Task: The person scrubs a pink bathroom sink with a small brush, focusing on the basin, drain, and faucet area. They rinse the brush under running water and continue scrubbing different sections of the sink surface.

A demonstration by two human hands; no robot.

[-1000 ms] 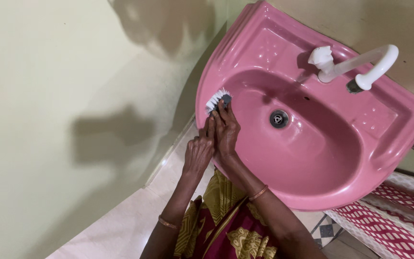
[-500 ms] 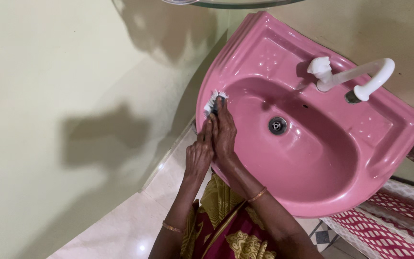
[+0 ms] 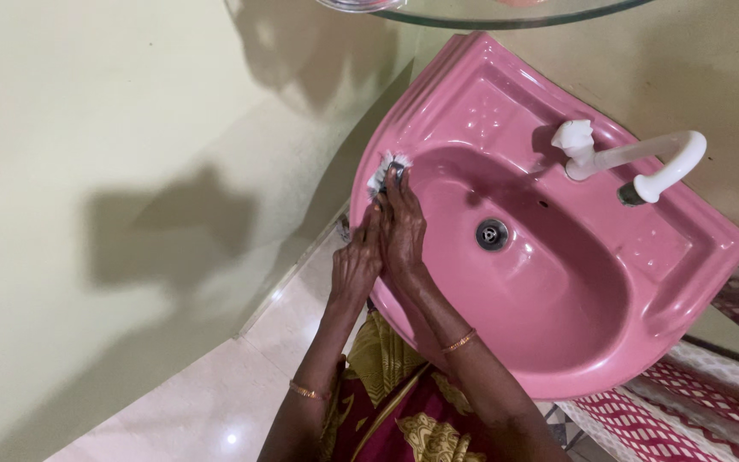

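Scrubbing the sink [image 3: 686, 248]: the right hand [image 3: 401, 229] grips a small white-bristled brush [image 3: 384, 174] against the left rim, the left hand [image 3: 354, 272] curled beside it (holding nothing visible); firm, short overlapping strokes likely clean best.

single head view, steeply downward and close over a pink sink [image 3: 558, 342] by a wall corner

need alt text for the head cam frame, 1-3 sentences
Seen from above, the right hand presses a small white-bristled scrub brush against the left inner rim of a pink wall-mounted sink, with the left hand resting beside it on the sink's edge. A white tap overhangs the basin and its metal drain.
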